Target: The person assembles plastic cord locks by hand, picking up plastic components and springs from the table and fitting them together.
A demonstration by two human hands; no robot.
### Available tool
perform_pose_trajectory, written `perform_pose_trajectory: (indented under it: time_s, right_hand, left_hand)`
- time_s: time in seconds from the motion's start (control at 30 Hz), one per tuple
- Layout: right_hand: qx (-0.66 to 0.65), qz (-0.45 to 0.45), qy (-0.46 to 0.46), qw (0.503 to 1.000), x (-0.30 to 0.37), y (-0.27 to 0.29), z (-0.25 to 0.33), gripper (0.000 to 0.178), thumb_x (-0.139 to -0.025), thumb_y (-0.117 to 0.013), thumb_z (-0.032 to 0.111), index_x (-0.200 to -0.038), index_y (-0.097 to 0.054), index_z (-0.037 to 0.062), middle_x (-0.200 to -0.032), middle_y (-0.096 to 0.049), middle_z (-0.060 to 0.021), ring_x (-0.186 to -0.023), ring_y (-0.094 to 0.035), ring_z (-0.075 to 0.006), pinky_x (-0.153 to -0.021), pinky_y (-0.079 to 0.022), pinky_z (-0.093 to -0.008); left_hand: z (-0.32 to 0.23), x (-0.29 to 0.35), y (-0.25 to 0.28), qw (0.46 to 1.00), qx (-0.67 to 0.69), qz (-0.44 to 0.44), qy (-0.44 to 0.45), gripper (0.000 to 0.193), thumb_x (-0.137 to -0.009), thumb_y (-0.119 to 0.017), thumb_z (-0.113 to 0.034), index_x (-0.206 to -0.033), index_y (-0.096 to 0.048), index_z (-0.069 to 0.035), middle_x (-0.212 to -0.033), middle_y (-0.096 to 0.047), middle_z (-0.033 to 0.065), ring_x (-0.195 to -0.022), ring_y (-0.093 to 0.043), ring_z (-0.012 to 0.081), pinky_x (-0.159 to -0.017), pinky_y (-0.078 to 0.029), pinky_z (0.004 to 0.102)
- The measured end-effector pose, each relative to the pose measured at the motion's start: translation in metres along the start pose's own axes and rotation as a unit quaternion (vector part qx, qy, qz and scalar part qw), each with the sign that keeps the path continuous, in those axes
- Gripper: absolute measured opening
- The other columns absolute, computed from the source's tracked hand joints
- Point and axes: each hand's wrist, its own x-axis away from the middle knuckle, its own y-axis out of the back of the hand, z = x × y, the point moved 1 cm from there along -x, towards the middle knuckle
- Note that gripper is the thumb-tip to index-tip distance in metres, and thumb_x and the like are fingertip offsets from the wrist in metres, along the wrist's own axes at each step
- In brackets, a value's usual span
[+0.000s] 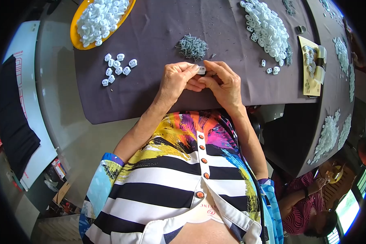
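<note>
Between my two hands is a small white plastic piece (201, 70) with dark slots in its face, held just above the table's near side. My left hand (175, 80) pinches it from the left with thumb and fingertips. From the other side my right hand (224, 82) closes on it with thumb and forefinger. Whether a pin sits in it I cannot tell. Just beyond my fingers lies a heap of small grey pins or screws (192, 47). Several similar white pieces (118, 70) lie loosely grouped to the left.
An orange-yellow tray (74, 34) full of white pieces stands far left. A large white heap (268, 30) lies at right on the dark tablecloth (150, 36). A yellow card pack (308, 81) is near the right edge. Another person (303, 203) sits at lower right.
</note>
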Motion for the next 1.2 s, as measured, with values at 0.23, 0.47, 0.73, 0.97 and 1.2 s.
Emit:
perform_pose_trajectory:
  time_s: [0.23,0.47,0.73,0.97,1.2]
  right_hand:
    - [-0.009,-0.012,0.004,1.0,0.001,-0.002,-0.0022,0.019,-0.071,-0.064,-0.004,-0.09,-0.061,-0.0003,-0.079,-0.058,-0.005,-0.062,-0.056,-0.0083,-0.053,-0.047,-0.0208]
    - [0.002,-0.005,0.013,1.0,-0.0003,-0.0028,0.0039,0.012,-0.073,-0.063,-0.003,-0.086,-0.061,-0.0007,-0.078,-0.058,-0.0044,-0.058,-0.056,-0.008,-0.05,-0.045,-0.0207]
    - [-0.021,0.019,-0.001,1.0,0.0008,-0.0012,0.0036,0.019,-0.076,-0.059,-0.003,-0.094,-0.062,-0.0008,-0.083,-0.059,-0.0054,-0.062,-0.057,-0.009,-0.053,-0.046,-0.0207]
    - [-0.019,0.045,-0.015,0.999,0.0013,0.0011,0.0031,0.018,-0.076,-0.057,-0.003,-0.094,-0.062,-0.0012,-0.084,-0.059,-0.0056,-0.062,-0.057,-0.0089,-0.053,-0.047,-0.0206]
    - [0.003,0.034,0.01,0.999,0.0014,-0.0001,0.0011,0.022,-0.074,-0.061,-0.002,-0.096,-0.061,-0.0007,-0.084,-0.059,-0.0055,-0.068,-0.059,-0.0104,-0.057,-0.047,-0.0215]
  left_hand:
    - [0.0006,0.0018,0.0034,1.0,0.021,0.002,0.005,0.022,-0.087,-0.05,-0.016,-0.089,-0.059,0.004,-0.074,-0.063,0.0149,-0.062,-0.064,0.0217,-0.056,-0.055,0.0297]
    - [-0.0002,0.0036,0.0049,1.0,0.021,0.005,0.0,0.021,-0.087,-0.051,-0.016,-0.088,-0.059,0.003,-0.074,-0.063,0.0141,-0.063,-0.064,0.0213,-0.058,-0.055,0.0302]
    - [0.0005,0.0054,0.0073,1.0,0.018,0.018,0.013,0.02,-0.086,-0.052,-0.016,-0.088,-0.059,0.002,-0.074,-0.063,0.0135,-0.062,-0.064,0.0204,-0.056,-0.054,0.0293]
    - [0.0015,0.0048,0.0069,1.0,0.009,0.023,0.008,0.021,-0.085,-0.054,-0.016,-0.088,-0.059,0.003,-0.073,-0.063,0.0125,-0.06,-0.064,0.02,-0.055,-0.054,0.0285]
    - [-0.0004,0.0049,0.0068,1.0,0.009,0.02,0.01,0.02,-0.085,-0.053,-0.016,-0.087,-0.059,0.003,-0.073,-0.063,0.0119,-0.06,-0.064,0.0195,-0.055,-0.054,0.0284]
